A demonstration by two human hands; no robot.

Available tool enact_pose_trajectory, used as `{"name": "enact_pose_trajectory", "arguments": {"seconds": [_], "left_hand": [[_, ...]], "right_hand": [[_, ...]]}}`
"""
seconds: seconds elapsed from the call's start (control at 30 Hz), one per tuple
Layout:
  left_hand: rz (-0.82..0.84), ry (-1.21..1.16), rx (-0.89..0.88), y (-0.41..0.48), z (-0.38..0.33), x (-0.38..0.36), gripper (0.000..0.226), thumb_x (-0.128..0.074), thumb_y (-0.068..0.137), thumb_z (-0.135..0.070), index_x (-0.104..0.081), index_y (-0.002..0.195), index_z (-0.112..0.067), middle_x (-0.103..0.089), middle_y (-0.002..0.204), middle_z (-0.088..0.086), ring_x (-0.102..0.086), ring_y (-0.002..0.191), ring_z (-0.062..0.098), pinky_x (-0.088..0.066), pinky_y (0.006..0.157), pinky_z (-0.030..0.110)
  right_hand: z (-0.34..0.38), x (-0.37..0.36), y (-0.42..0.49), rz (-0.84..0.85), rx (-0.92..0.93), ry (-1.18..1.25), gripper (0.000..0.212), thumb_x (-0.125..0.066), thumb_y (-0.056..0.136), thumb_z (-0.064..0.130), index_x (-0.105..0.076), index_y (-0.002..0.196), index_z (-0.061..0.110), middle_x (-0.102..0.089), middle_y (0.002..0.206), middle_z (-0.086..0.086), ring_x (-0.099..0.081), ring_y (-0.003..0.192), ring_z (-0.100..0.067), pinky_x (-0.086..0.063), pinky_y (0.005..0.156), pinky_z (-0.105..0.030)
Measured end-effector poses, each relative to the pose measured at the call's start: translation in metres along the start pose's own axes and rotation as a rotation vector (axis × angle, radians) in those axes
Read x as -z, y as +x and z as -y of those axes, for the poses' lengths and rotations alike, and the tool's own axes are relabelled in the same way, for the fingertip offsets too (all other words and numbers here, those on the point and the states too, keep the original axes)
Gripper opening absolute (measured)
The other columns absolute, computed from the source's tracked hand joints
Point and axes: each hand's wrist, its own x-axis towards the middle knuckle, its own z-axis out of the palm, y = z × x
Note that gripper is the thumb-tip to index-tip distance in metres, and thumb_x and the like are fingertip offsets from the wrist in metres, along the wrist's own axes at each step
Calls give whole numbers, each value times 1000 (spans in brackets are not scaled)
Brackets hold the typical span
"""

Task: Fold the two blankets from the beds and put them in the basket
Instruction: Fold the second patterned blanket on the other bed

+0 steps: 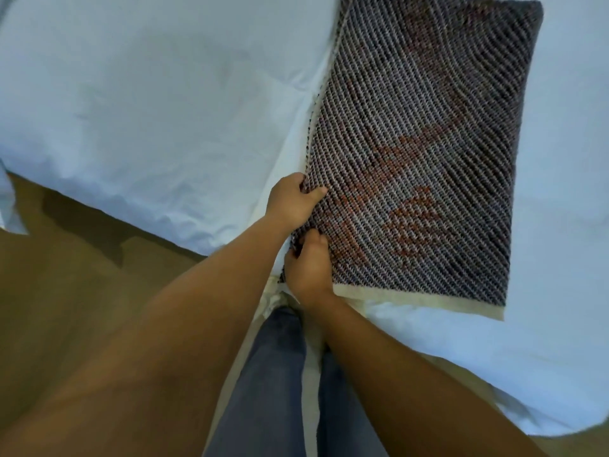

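Forearms, two, bare, reaching forward from the bottom edge; between them, legs in jeans (273,374) standing close against the bed.
Right hand (309,270): the nearer of the two, fingers curled onto the near left corner of the blanket, pinching the knit just above its cream border.
Left hand (293,202): just beyond the right, thumb on top and fingers tucked under the same long edge, gripping it.
Blanket (418,153): dark knit with rust patches, already folded to a narrow rectangle and lying flat on the bed. Both hands hold its left side. Its body lies ahead and to the right of them, long axis running away from the hands.
Judgement: the next fold or lift likely starts from this held edge, with the right hand better placed for the corner.
Sheet (148,94): white, lightly creased, spreading left, right and beyond the hands.
Floor (66,275): brown carpet, left of the left arm.
Basket: not in view
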Motion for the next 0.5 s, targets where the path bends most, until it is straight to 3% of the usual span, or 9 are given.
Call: {"name": "enact_pose_trajectory", "arguments": {"seconds": [0.13, 0.23, 0.33, 0.5], "left_hand": [[92, -69, 67, -6, 7, 6, 33, -64, 85, -30, -60, 108, -7, -64, 112, 11, -59, 103, 26, -48, 92, 38], [142, -45, 109, -10, 13, 8, 45, -67, 82, -29, -51, 118, -8, -58, 121, 10, -55, 109, 26, -45, 97, 40], [145, -19, 106, -13, 18, 7, 51, -68, 82, -27, -44, 123, -9, -55, 125, 9, -53, 111, 25, -43, 93, 34], [157, -6, 79, -10, 9, 8, 50, -67, 81, -30, -45, 122, -10, -56, 122, 8, -53, 103, 22, -41, 84, 30]], "right_hand": [[-10, -18, -15, 148, 204, -237, 53, -52, 89, 28, -34, 132, 2, -39, 132, -14, -38, 116, -27, -28, 101, -30], [-18, -21, -31, 245, 302, -205, 62, -54, 88, 33, -31, 137, 4, -37, 137, -14, -30, 125, -29, -25, 107, -35], [-20, -21, -38, 296, 336, -215, 61, -55, 86, 32, -32, 137, 8, -35, 141, -13, -26, 129, -29, -27, 108, -40], [-5, -2, -20, 211, 374, -243, 56, -54, 87, 25, -35, 135, 4, -41, 134, -15, -37, 119, -30, -35, 102, -40]]}}
